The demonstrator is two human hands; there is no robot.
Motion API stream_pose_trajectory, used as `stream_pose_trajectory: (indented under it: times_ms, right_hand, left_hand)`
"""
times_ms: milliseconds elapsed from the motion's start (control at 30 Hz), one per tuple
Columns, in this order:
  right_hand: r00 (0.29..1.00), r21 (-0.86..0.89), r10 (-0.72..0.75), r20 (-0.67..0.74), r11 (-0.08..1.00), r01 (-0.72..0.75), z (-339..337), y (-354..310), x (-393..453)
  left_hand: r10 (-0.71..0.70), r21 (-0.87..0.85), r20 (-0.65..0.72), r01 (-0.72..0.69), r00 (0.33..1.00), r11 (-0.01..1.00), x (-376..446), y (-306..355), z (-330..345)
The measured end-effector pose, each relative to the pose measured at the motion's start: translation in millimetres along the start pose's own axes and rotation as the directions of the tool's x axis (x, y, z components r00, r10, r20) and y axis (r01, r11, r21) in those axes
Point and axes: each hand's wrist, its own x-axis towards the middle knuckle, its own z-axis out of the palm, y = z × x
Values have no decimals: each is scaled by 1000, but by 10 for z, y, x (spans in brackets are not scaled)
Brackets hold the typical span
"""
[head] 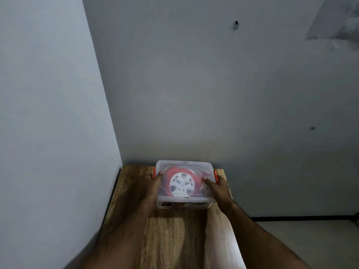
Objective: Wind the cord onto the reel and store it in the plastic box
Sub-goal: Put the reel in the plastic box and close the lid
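Note:
A clear plastic box (183,203) with its lid on stands at the far end of the wooden table (174,235). Through the lid I see the red reel (181,184) with a white hub lying flat inside. Orange latches sit on the box's left (154,172) and right (215,176) sides. My left hand (153,188) rests along the box's left side with fingers on the lid edge. My right hand (217,188) lies against the right side, fingertips on the lid near the right latch. The cord is not separately visible.
The table stands in a corner: a grey wall (48,113) runs along its left edge and another wall (213,94) rises right behind the box. To the right of the table is a drop to the floor (301,243).

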Motion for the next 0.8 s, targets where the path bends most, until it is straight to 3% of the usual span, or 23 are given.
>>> stream_pose_trajectory:
  times_ms: [100,233,367,433,467,533,600,633,700,800]
  right_hand:
    - [996,73,82,43,994,-85,-23,54,43]
    - [993,91,107,53,990,-112,-34,34,35]
    - [996,37,73,55,997,-75,-22,-47,-24]
    - [996,-143,-79,-48,987,71,-5,-114,-105]
    - [973,-288,-202,-109,943,164,4,-127,-145]
    - [890,-604,-447,-88,734,309,45,-155,-234]
    - [818,-794,-564,112,444,415,127,-160,-308]
    - [796,-825,-562,226,324,463,174,-161,-352]
    - [782,-818,-476,402,195,540,250,-123,-439]
    - [776,-807,-383,500,119,579,271,-22,-525]
  left_hand:
    - [-75,-72,76,80,994,994,-22,43,5]
    - [-62,-119,93,73,994,990,-90,90,16]
    - [-16,2,75,16,997,1000,-152,130,-74]
    - [112,181,-35,-104,993,978,-139,76,-92]
    - [270,308,-91,-231,958,923,-141,33,-93]
    - [589,564,-17,-479,808,673,-171,-83,-70]
    - [772,692,153,-625,617,361,-221,-163,36]
    - [803,696,230,-669,550,259,-251,-212,113]
    - [784,671,326,-713,528,201,-388,-257,193]
    - [718,652,413,-732,560,197,-469,-318,212]
